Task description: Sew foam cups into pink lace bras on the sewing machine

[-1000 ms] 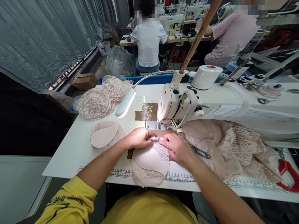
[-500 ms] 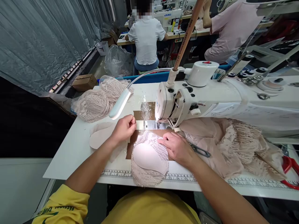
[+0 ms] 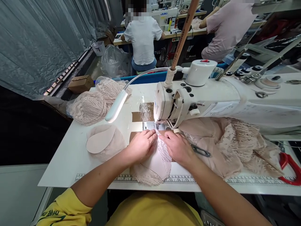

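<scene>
A pale pink bra cup with lace along its edge lies below the sewing machine's needle area. My left hand covers its upper left part, fingers closed together and pressing the edge near the presser foot. On the other side, my right hand has its fingertips closed on the lace edge. Both sets of fingertips nearly meet just in front of the foot. What lies under my left palm is hidden. Another cup piece rests on the table to the left.
Bundled lace pieces sit at the back left under a lamp. To the right are piled beige lace garments, a dark metal tool and red-handled scissors. A ruler strip runs along the front edge. Two people work beyond.
My left hand has come right and down from beside the needle plate onto the cup. The cup's upper edge now reaches the presser foot. My right hand stays on the lace.
</scene>
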A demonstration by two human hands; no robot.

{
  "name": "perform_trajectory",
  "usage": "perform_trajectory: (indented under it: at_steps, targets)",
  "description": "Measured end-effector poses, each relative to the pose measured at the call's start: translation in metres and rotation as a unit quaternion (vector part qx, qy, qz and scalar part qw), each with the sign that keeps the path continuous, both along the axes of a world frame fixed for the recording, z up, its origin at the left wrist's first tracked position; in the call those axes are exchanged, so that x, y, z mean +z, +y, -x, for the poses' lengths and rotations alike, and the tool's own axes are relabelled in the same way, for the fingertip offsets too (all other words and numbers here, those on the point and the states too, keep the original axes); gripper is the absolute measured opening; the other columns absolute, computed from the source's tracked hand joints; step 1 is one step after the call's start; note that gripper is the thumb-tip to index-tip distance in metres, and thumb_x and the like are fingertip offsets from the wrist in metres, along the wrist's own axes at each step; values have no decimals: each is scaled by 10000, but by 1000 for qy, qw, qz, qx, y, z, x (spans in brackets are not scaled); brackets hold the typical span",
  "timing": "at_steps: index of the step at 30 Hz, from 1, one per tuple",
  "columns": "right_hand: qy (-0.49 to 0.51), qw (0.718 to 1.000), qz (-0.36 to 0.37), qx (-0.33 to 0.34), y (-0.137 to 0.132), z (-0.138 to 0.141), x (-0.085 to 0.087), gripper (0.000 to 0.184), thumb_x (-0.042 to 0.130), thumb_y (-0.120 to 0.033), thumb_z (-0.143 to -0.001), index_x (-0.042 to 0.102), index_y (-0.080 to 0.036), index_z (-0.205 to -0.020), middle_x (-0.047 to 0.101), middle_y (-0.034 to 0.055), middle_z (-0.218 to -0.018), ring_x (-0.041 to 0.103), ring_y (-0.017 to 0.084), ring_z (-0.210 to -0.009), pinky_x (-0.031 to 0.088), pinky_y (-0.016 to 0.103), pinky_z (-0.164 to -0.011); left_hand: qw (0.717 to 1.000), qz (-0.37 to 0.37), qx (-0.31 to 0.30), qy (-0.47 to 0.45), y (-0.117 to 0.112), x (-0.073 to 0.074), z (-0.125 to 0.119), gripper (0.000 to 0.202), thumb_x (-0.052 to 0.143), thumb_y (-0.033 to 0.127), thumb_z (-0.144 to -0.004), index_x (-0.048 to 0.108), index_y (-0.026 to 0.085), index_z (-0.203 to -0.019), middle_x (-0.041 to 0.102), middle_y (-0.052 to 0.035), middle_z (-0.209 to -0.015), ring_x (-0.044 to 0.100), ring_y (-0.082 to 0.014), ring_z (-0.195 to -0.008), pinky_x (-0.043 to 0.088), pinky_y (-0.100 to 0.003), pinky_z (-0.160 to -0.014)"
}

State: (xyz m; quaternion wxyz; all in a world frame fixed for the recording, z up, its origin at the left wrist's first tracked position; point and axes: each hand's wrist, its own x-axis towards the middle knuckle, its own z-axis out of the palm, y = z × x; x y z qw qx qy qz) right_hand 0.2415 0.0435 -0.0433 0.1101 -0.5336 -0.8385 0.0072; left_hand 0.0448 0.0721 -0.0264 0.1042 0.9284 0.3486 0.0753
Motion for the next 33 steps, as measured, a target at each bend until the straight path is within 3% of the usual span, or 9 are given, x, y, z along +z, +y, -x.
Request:
perform_trajectory:
  at_steps: [8, 15, 19, 24, 29, 33]
  targets:
    - [-11, 1000, -8, -23, 1, 3, -2, 376, 463, -82, -843, 671, -243, -1111, 626, 53, -868, 497, 186, -769, 287, 325, -671, 1000, -24, -2, -10, 8, -3, -1, 416, 456, 230, -890, 557, 64, -1258, 543, -191, -1332, 548, -296, -1080, 502, -459, -899]
    - [-7, 999, 7, -44, 3, 9, -2, 364, 440, -108, -882, 675, -221, -1135, 638, 64, -847, 509, 186, -759, 286, 323, -654, 997, -12, -81, 7, 34, -1, 8, 505, 509, 245, -861, 504, 45, -1324, 486, -198, -1393, 497, -310, -1188, 446, -463, -999]
    - [10, 1000, 11, -23, 3, 11, 0, 343, 425, -122, -902, 683, -210, -1111, 626, 56, -817, 502, 173, -711, 298, 310, -643, 994, 1, -107, 7, 46, 0, 15, 504, 506, 189, -842, 504, 108, -1339, 478, -156, -1415, 437, -301, -1284, 411, -466, -1037]
    - [90, 996, 15, -21, 2, 4, -3, 342, 433, -85, -864, 706, -215, -1025, 656, 32, -808, 559, 160, -737, 379, 265, -688, 996, -11, -82, 15, 41, 4, 19, 458, 435, 96, -841, 558, 148, -1278, 473, -131, -1420, 425, -284, -1302, 410, -462, -1030]
    - [133, 990, 28, -46, 3, -3, -6, 351, 438, -66, -839, 692, -187, -1048, 713, 47, -953, 627, 172, -860, 446, 259, -764, 998, -13, -49, -46, 9, 13, 12, 282, 479, 212, -881, 632, 130, -1105, 625, -133, -1123, 567, -249, -1024, 476, -381, -877]
    - [153, 986, 44, -51, 3, -3, -3, 345, 419, -77, -854, 688, -171, -1048, 712, 61, -994, 636, 186, -917, 465, 281, -814, 999, -27, -18, -29, -5, 6, 5, 261, 444, 261, -925, 652, 144, -820, 622, -87, -824, 551, -200, -756, 435, -331, -679]
